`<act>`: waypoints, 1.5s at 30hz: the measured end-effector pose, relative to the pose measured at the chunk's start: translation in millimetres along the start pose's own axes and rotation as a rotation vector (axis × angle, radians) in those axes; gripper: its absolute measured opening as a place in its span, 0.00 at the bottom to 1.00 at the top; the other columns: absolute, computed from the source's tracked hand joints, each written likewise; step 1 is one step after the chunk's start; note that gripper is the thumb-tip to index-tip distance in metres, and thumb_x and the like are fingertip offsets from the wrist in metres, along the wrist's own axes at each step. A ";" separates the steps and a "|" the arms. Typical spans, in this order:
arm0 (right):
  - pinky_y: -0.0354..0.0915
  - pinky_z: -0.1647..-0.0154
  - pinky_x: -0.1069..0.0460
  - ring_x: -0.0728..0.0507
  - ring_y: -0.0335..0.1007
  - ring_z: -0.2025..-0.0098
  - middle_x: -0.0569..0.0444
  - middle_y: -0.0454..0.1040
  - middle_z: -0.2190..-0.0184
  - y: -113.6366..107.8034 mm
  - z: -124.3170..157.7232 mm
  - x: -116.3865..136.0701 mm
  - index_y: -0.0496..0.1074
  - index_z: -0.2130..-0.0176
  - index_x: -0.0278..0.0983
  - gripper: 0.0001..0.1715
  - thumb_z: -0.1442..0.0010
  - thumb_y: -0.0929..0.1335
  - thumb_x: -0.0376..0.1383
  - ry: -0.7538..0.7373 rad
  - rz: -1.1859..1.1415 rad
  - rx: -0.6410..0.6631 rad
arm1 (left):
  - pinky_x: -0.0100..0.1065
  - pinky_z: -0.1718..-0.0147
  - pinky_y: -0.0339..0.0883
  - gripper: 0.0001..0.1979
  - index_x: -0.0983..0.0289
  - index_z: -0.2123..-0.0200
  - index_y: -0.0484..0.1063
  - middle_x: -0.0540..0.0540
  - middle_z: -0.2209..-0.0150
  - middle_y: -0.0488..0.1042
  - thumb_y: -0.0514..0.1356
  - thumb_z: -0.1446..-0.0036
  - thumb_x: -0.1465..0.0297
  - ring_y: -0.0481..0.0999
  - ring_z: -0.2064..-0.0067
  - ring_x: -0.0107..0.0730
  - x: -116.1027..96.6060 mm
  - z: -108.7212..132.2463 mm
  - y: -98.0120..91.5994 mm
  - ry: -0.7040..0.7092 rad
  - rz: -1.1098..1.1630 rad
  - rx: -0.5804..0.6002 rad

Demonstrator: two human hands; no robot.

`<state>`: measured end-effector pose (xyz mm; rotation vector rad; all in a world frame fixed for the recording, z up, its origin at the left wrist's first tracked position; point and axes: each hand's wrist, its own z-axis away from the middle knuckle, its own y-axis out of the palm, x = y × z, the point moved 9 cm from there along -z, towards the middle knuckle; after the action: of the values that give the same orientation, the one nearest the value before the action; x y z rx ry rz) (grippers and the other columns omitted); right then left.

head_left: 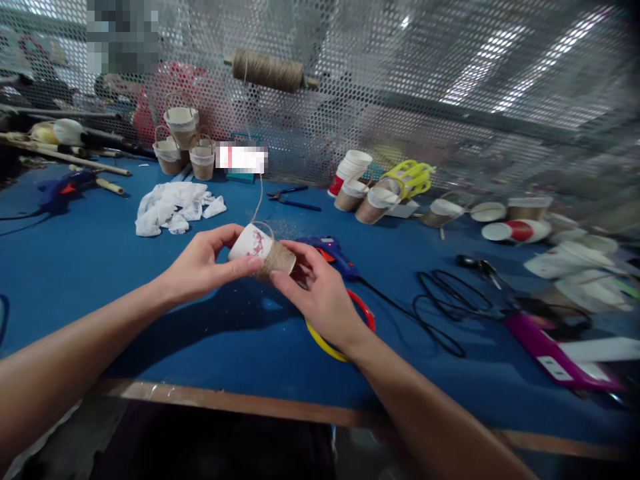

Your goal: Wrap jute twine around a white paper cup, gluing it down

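Note:
Between my two hands is a paper cup (pixel 249 243), tilted on its side above the table. Its wide end is white with a reddish print; brown twine covers the narrower end. My left hand (pixel 213 257) grips the white part, thumb along the near side. My right hand (pixel 315 283) closes around the twine-wrapped end. A strand of twine (pixel 261 197) runs from the cup up to the twine spool (pixel 269 70) on the mesh. Just behind my right hand lies a blue hot glue gun (pixel 333 252), partly covered by it.
Wrapped cups with handles (pixel 181 127) are stacked at the back left, near crumpled white cloth (pixel 173 207). Blue-handled pliers (pixel 297 200) lie ahead. Scissors (pixel 364 308) with red and yellow handles sit under my right forearm. Rightward are black cables (pixel 440 307) and a purple power strip (pixel 560 347).

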<state>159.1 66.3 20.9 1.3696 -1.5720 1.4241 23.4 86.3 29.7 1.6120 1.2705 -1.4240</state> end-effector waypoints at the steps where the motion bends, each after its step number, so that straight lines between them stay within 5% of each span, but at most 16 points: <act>1: 0.65 0.53 0.44 0.41 0.67 0.54 0.46 0.69 0.53 -1.1 1.0 5.1 0.62 0.51 0.36 0.27 0.48 0.69 0.42 -0.053 0.093 -0.008 | 0.30 0.67 0.63 0.14 0.66 0.66 0.71 0.52 0.69 0.73 0.64 0.54 0.63 0.70 0.68 0.29 4.3 0.0 2.3 -0.048 0.083 0.021; 7: 0.61 0.49 0.42 0.41 0.62 0.50 0.48 0.66 0.53 6.2 8.7 38.8 0.60 0.51 0.40 0.24 0.48 0.68 0.33 -0.424 0.477 0.016 | 0.27 0.71 0.63 0.14 0.68 0.71 0.73 0.52 0.74 0.73 0.66 0.57 0.64 0.70 0.72 0.26 26.2 0.6 10.1 -0.294 0.468 -0.005; 12: 0.63 0.51 0.43 0.41 0.61 0.49 0.45 0.65 0.52 11.2 10.2 41.1 0.60 0.51 0.38 0.25 0.47 0.68 0.35 -0.463 0.507 0.072 | 0.25 0.76 0.61 0.12 0.70 0.75 0.73 0.51 0.78 0.72 0.67 0.60 0.66 0.68 0.77 0.23 35.3 2.7 9.0 -0.410 0.492 -0.078; 15: 0.66 0.56 0.45 0.42 0.67 0.55 0.45 0.68 0.54 -14.6 -5.3 35.0 0.61 0.51 0.37 0.23 0.45 0.66 0.42 -0.341 0.476 -0.013 | 0.25 0.74 0.63 0.11 0.69 0.74 0.73 0.51 0.76 0.74 0.67 0.59 0.67 0.70 0.75 0.23 36.0 1.8 3.4 -0.383 0.466 -0.117; 18: 0.64 0.56 0.47 0.43 0.69 0.58 0.45 0.71 0.56 -65.5 -31.3 8.5 0.63 0.51 0.33 0.20 0.39 0.59 0.41 0.008 0.778 -0.183 | 0.25 0.73 0.63 0.11 0.68 0.72 0.73 0.51 0.74 0.74 0.66 0.57 0.66 0.70 0.74 0.22 37.6 0.6 -4.1 -0.350 0.390 -0.144; 21: 0.63 0.59 0.46 0.38 0.69 0.58 0.40 0.73 0.60 -99.1 -50.8 -29.0 0.69 0.58 0.29 0.16 0.42 0.62 0.37 0.317 1.058 -0.087 | 0.25 0.74 0.62 0.10 0.67 0.72 0.73 0.49 0.76 0.73 0.65 0.54 0.66 0.69 0.75 0.22 38.0 -1.0 -8.4 -0.319 0.335 -0.139; 23: 0.64 0.66 0.48 0.39 0.71 0.66 0.44 0.74 0.71 -105.2 -57.4 -52.4 0.72 0.70 0.31 0.08 0.48 0.67 0.35 0.420 1.084 0.038 | 0.25 0.73 0.62 0.09 0.67 0.73 0.72 0.49 0.76 0.73 0.64 0.54 0.66 0.69 0.75 0.22 37.9 -1.6 -9.9 -0.309 0.322 -0.140; 26: 0.64 0.69 0.50 0.47 0.69 0.71 0.52 0.73 0.72 -103.0 -58.2 -72.6 0.70 0.72 0.33 0.11 0.45 0.67 0.39 0.497 1.096 0.154 | 0.27 0.73 0.63 0.08 0.66 0.73 0.73 0.50 0.75 0.74 0.63 0.52 0.66 0.70 0.74 0.24 38.3 -1.8 -10.9 -0.309 0.311 -0.145; 34: 0.54 0.79 0.53 0.45 0.66 0.78 0.57 0.64 0.89 -101.3 -50.7 -69.7 0.61 0.87 0.37 0.15 0.56 0.68 0.30 0.493 0.955 0.116 | 0.26 0.71 0.64 0.09 0.67 0.71 0.73 0.51 0.74 0.74 0.63 0.51 0.66 0.71 0.73 0.23 43.7 -2.6 -6.0 -0.333 0.431 -0.122; 38: 0.60 0.78 0.53 0.46 0.68 0.78 0.55 0.69 0.85 -108.3 -43.6 -59.9 0.67 0.74 0.35 0.02 0.54 0.67 0.29 0.469 0.758 -0.009 | 0.27 0.70 0.64 0.10 0.68 0.70 0.73 0.51 0.74 0.75 0.63 0.51 0.66 0.71 0.71 0.24 40.2 -2.4 -3.8 -0.327 0.445 -0.113; 41: 0.67 0.72 0.53 0.47 0.72 0.74 0.51 0.75 0.73 -110.6 -34.6 -38.3 0.65 0.62 0.33 0.11 0.49 0.65 0.31 0.391 0.548 -0.106 | 0.27 0.68 0.65 0.09 0.68 0.70 0.73 0.52 0.73 0.75 0.63 0.51 0.67 0.72 0.71 0.24 35.8 -2.6 -4.3 -0.296 0.410 -0.114; 45: 0.68 0.75 0.54 0.48 0.71 0.77 0.52 0.75 0.76 -89.2 -18.5 -11.0 0.68 0.69 0.35 0.12 0.52 0.70 0.39 0.296 0.082 -0.070 | 0.30 0.64 0.65 0.09 0.67 0.66 0.73 0.53 0.68 0.76 0.62 0.51 0.68 0.73 0.67 0.27 29.4 -3.7 -2.3 -0.225 0.269 -0.064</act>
<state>242.4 97.0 44.2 1.0104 -1.4811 1.5268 21.1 97.8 2.3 1.4705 0.9237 -1.3386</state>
